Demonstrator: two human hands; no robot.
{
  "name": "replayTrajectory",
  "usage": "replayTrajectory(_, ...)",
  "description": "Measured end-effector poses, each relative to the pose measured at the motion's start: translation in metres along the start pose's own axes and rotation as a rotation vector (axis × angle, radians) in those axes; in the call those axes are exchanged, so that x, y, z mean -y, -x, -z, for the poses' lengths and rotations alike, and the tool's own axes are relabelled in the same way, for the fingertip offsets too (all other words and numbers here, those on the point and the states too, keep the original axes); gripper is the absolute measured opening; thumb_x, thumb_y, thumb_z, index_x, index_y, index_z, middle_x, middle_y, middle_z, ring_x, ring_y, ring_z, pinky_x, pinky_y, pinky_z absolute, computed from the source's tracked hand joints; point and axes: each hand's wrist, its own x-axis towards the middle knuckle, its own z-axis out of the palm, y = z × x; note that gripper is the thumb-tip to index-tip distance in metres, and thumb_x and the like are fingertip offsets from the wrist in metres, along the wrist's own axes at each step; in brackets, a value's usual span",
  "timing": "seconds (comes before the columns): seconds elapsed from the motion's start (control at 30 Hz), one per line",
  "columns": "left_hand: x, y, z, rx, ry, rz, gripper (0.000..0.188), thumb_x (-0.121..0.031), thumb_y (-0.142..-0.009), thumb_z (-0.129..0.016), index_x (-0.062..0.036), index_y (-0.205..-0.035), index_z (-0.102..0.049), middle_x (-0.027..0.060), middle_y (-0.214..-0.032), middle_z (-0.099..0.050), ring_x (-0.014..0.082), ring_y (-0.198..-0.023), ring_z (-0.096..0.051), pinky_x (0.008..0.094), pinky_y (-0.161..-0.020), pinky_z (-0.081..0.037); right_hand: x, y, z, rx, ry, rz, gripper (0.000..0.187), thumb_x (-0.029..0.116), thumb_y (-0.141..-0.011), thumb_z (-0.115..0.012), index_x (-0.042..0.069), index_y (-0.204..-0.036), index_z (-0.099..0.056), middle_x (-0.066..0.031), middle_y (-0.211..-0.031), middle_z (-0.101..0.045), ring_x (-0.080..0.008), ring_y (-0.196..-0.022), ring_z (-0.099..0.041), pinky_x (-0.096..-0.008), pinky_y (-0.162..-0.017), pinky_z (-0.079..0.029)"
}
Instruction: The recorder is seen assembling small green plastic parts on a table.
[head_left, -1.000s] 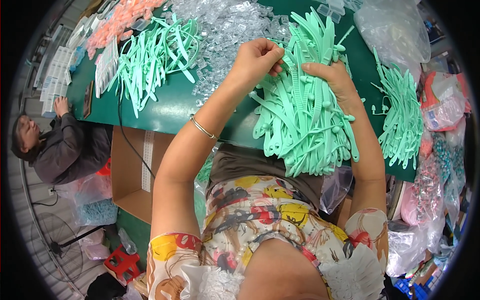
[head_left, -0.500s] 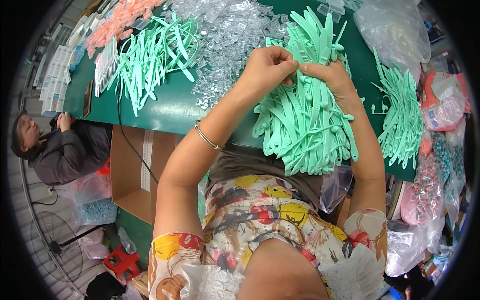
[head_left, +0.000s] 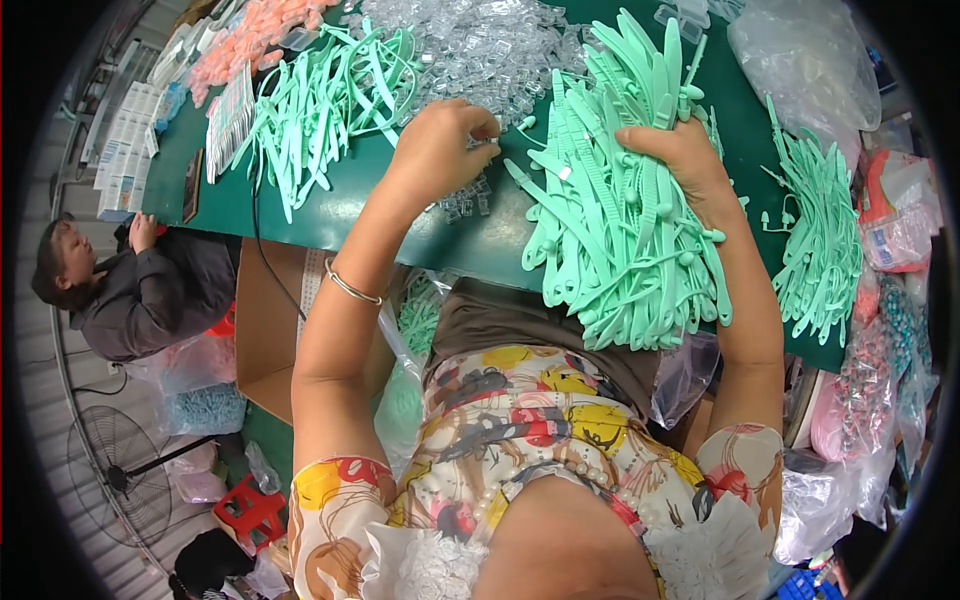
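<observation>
Green strap bundle [head_left: 620,215], right hand [head_left: 685,165] clasping its two-o'clock side, could spill if that grip slackens; left hand [head_left: 448,148], ten o'clock, half-curled, contents unclear from here.

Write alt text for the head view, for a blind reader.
A person's right hand grips a thick bundle of mint-green straps at a green table, while the left hand is beside scattered clear plastic pieces. More strap piles lie to either side.

We get bright, fairly even light, the green straps [head_left: 610,240] reasonably sharp, a soft glare on the bench [head_left: 345,205], and straight edges bending toward a black rim.
</observation>
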Motion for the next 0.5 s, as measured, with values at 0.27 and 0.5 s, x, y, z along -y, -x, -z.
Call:
replayTrajectory(0.27, 0.005, 0.005, -0.022, -0.106, -0.296, -0.092, 0.020, -0.011, -0.066, -0.070, -0.0088, -0.085, -0.065, 0.0079, -0.075, -0.059, 0.0287, -0.079, -0.057, 0.0390, -0.069, -0.045, -0.005, -0.003, 0.002, 0.002, -0.010, -0.007, 0.046, 0.007, -0.071, -0.066, -0.001, -0.115, -0.054, -0.0079, -0.100, -0.060, -0.0150, -0.082, -0.060, -0.0280, -0.072, -0.049)
replayTrajectory(0.5, -0.003, 0.009, -0.021, -0.235, -0.300, -0.024, 0.017, -0.014, -0.066, -0.071, -0.0086, -0.082, -0.067, 0.0075, -0.078, -0.060, 0.0273, -0.075, -0.058, 0.0378, -0.066, -0.045, -0.002, -0.002, 0.002, 0.013, 0.012, 0.002, 0.046, 0.007, -0.071, -0.065, 0.000, -0.115, -0.054, -0.0073, -0.100, -0.060, -0.0148, -0.082, -0.059, -0.0280, -0.072, -0.049)
